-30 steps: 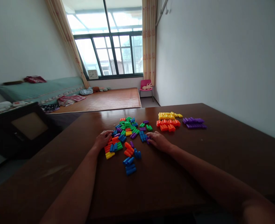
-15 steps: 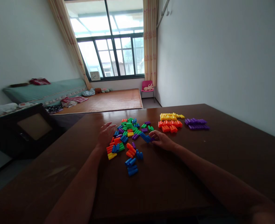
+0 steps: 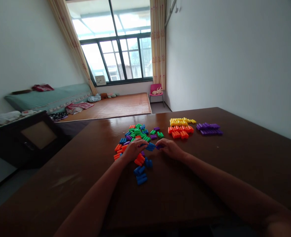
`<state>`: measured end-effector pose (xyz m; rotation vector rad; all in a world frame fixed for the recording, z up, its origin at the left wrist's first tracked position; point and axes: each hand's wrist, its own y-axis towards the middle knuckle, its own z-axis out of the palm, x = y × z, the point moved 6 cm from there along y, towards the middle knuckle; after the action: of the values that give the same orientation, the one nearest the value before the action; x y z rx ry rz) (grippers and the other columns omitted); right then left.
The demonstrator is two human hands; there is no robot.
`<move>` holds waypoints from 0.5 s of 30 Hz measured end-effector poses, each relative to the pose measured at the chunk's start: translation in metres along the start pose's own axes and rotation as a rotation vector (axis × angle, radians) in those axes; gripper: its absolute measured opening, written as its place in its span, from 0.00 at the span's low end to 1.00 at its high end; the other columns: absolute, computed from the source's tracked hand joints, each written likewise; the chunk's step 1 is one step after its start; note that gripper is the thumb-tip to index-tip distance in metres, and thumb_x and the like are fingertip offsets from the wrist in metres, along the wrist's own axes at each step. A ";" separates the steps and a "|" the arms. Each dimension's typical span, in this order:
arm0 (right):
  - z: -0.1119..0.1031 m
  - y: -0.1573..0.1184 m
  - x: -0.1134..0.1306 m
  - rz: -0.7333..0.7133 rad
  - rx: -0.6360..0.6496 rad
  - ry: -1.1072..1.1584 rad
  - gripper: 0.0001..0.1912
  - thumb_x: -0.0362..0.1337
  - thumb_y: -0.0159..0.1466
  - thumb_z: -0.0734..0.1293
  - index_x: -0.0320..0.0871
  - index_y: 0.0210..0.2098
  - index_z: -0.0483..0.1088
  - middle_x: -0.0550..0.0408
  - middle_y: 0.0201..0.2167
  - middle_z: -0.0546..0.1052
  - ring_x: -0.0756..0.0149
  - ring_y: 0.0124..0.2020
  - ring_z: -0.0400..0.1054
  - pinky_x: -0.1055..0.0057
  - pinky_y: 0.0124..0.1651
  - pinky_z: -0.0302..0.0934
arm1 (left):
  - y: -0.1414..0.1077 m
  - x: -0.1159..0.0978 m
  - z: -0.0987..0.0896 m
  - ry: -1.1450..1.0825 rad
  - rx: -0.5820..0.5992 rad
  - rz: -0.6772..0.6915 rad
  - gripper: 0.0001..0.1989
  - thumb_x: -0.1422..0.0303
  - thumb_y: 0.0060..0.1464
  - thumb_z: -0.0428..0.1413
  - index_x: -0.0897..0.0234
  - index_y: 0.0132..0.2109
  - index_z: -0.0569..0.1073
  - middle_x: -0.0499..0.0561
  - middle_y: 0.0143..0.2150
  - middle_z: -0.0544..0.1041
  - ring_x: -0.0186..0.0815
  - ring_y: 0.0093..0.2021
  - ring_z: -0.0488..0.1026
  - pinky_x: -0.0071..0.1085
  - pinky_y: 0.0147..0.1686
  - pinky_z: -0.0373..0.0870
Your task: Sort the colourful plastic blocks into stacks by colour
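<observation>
My left hand is closed, its fingertips pinching a blue plastic building block made of joined tubes. Facing it, my right hand is closed on a purple block, mostly covered by the fingers. The blue and purple blocks sit very close together; whether they touch I cannot tell. Under and behind my left hand spreads a mixed pile of blocks, with green ones at the back and orange ones nearer me. A few loose blue blocks lie in front of the pile.
On the brown table, joined rows of yellow blocks, orange blocks and purple blocks lie at the back right. Beyond the table are a low bed, a pink chair and a dark cabinet.
My left hand has moved right from the pile's left side and taken hold of the blue block. That block, earlier held out from my right hand, now lies between both hands.
</observation>
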<state>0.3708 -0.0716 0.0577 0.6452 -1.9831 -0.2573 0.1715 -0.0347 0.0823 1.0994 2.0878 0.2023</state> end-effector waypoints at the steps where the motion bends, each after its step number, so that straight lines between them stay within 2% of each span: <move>1: -0.005 0.000 -0.006 0.028 -0.028 -0.021 0.11 0.34 0.58 0.65 0.44 0.41 0.73 0.53 0.40 0.76 0.63 0.41 0.70 0.65 0.48 0.66 | 0.000 0.005 -0.005 0.015 -0.032 -0.030 0.14 0.59 0.60 0.52 0.60 0.45 0.78 0.53 0.43 0.79 0.39 0.45 0.75 0.35 0.48 0.71; 4: -0.021 0.000 -0.028 0.153 -0.088 -0.046 0.13 0.37 0.56 0.68 0.43 0.42 0.74 0.54 0.37 0.76 0.66 0.35 0.70 0.67 0.42 0.67 | -0.003 0.020 -0.018 0.063 -0.101 -0.137 0.15 0.56 0.59 0.53 0.60 0.43 0.78 0.52 0.43 0.80 0.40 0.44 0.75 0.35 0.47 0.71; 8: -0.041 0.000 -0.046 0.222 -0.065 -0.028 0.19 0.39 0.55 0.69 0.43 0.46 0.74 0.56 0.33 0.76 0.69 0.31 0.69 0.71 0.37 0.66 | -0.006 0.034 -0.024 0.103 -0.127 -0.247 0.17 0.54 0.57 0.54 0.60 0.42 0.78 0.51 0.42 0.81 0.41 0.43 0.77 0.34 0.45 0.71; 11: -0.070 0.002 -0.054 0.264 -0.100 -0.016 0.18 0.41 0.55 0.69 0.42 0.44 0.75 0.55 0.31 0.77 0.68 0.30 0.70 0.70 0.36 0.67 | -0.008 0.041 -0.026 0.123 -0.119 -0.281 0.18 0.52 0.56 0.53 0.59 0.42 0.78 0.50 0.41 0.81 0.41 0.42 0.77 0.33 0.44 0.72; 13: -0.107 -0.001 -0.061 0.280 -0.253 0.011 0.17 0.43 0.54 0.70 0.42 0.42 0.75 0.53 0.32 0.78 0.66 0.32 0.72 0.68 0.37 0.68 | -0.009 0.045 -0.027 0.130 -0.112 -0.281 0.18 0.52 0.56 0.53 0.59 0.41 0.78 0.49 0.41 0.81 0.41 0.42 0.77 0.33 0.43 0.72; 15: -0.158 -0.017 -0.075 0.299 -0.515 0.018 0.18 0.45 0.54 0.69 0.42 0.41 0.73 0.51 0.35 0.79 0.63 0.35 0.73 0.65 0.40 0.69 | -0.010 0.049 -0.028 0.140 -0.110 -0.276 0.18 0.52 0.56 0.53 0.59 0.41 0.78 0.49 0.41 0.81 0.41 0.41 0.77 0.33 0.44 0.72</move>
<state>0.5414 -0.0312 0.0702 0.0204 -1.8597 -0.5498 0.1295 0.0018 0.0709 0.7404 2.2969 0.2614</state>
